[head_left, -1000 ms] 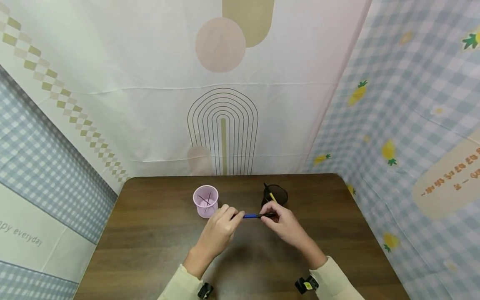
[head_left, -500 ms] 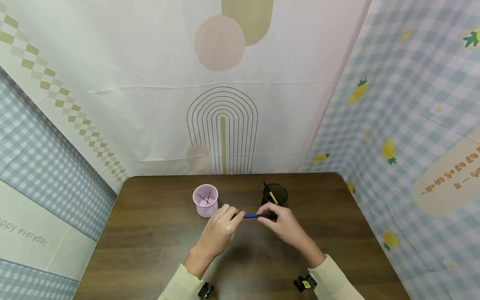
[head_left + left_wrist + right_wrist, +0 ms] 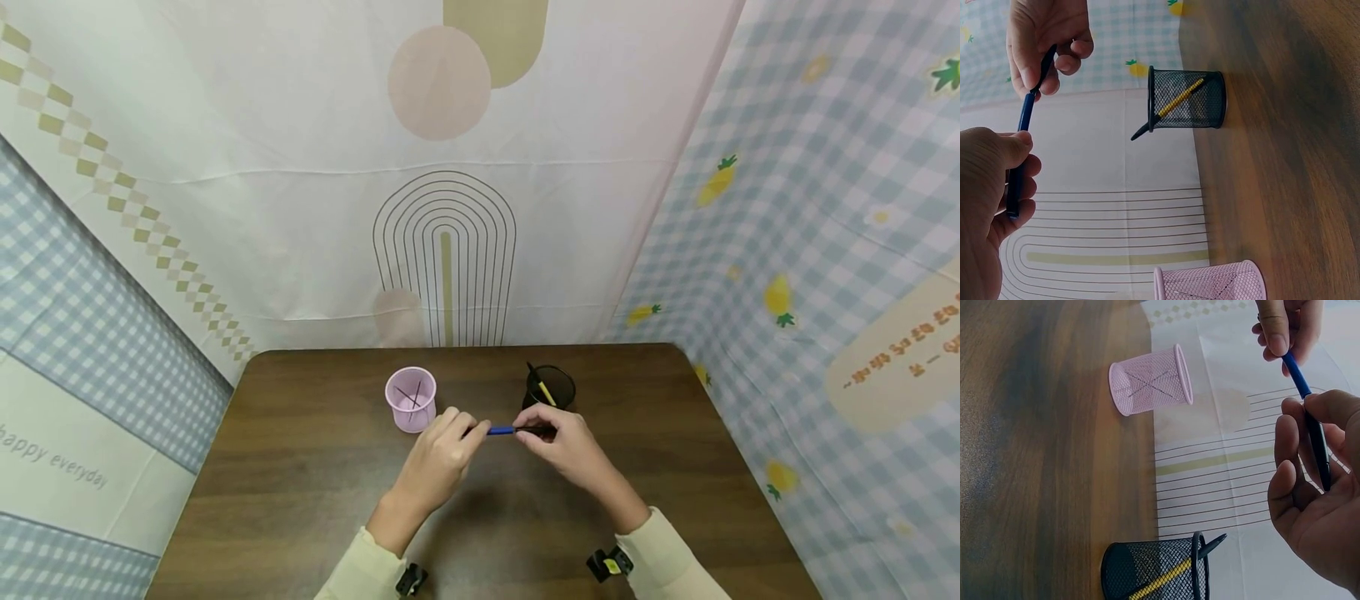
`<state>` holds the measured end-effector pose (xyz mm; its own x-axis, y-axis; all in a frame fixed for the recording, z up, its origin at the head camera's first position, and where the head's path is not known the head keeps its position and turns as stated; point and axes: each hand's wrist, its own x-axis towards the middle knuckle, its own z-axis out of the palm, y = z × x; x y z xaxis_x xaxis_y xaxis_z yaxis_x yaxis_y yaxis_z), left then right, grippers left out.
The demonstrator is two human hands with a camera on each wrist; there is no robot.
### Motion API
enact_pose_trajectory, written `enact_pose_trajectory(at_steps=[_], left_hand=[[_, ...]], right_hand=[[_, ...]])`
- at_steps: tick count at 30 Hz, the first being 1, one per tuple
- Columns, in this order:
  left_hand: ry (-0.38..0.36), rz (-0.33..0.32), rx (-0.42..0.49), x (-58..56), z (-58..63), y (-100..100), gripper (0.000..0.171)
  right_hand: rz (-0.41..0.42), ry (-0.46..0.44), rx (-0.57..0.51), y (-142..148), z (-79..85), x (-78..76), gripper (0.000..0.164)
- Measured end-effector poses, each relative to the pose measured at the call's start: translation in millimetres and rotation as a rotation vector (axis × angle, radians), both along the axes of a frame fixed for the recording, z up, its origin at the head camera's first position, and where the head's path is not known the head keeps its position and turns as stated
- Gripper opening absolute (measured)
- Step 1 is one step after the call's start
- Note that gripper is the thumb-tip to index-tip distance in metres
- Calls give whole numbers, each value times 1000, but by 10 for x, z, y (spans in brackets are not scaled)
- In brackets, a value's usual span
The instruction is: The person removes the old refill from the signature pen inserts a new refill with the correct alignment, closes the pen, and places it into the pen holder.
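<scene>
A slim pen with a blue barrel and a black section (image 3: 501,431) is held level between both hands above the table. My left hand (image 3: 435,462) grips the blue end, its thumb laid along the barrel in the left wrist view. On the black part, my right hand (image 3: 573,450) pinches with thumb and fingers close to where blue meets black; the black tip (image 3: 1324,475) shows past its thumb. Behind the right hand stands a black mesh pen cup (image 3: 1188,119) with a yellow-and-black pen (image 3: 1179,100) leaning in it.
A pink mesh cup (image 3: 412,412) stands beyond the left hand, with thin dark crossed lines (image 3: 1149,383) seen at it. Both cups stand toward the back of the brown wooden table (image 3: 300,500). Patterned cloths (image 3: 315,250) hang behind the table and at its sides.
My right fingers have shifted slightly left along the pen, closer to the blue part. The left hand keeps its grip, and the cups stay in place.
</scene>
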<state>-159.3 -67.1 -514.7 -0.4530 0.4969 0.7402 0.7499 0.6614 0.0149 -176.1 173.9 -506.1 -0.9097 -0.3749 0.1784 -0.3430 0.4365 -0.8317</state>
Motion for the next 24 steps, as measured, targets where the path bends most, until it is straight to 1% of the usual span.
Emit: enact_pose_trajectory(at_steps=[9, 17, 24], left_hand=[[-8, 2, -1, 1, -10, -3, 17], [-6, -4, -6, 4, -7, -12, 17], [9, 24, -42, -1, 15, -28, 15]], right_hand=[[-25, -6, -24, 5, 6, 14, 8], [-68, 8, 2, -23, 7, 18, 10], [-74, 17, -2, -11, 7, 29, 10]])
